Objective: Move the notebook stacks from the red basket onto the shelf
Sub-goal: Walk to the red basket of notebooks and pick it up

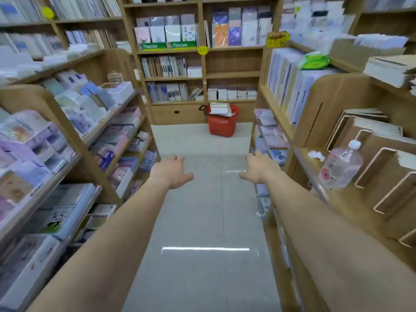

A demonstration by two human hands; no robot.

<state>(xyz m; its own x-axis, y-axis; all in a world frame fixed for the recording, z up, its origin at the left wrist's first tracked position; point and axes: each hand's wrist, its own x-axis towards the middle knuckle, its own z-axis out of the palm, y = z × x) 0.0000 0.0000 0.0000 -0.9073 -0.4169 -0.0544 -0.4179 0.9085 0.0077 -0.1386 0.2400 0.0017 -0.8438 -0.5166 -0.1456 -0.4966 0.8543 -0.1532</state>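
A red basket [221,125] stands on the floor at the far end of the aisle, against the back shelf unit. Notebook stacks [221,108] with pale covers stick up out of it. The back shelf [233,74] just above the basket has a bare wooden compartment. My left hand [173,171] and my right hand [256,168] are stretched out ahead of me over the floor, palms down, fingers apart, holding nothing. Both hands are well short of the basket.
Wooden shelf units full of stationery line the aisle on the left [74,122] and right [299,104]. A clear water bottle [341,166] lies tilted on the right shelf beside metal dividers. A grey tiled floor [202,221] runs between them.
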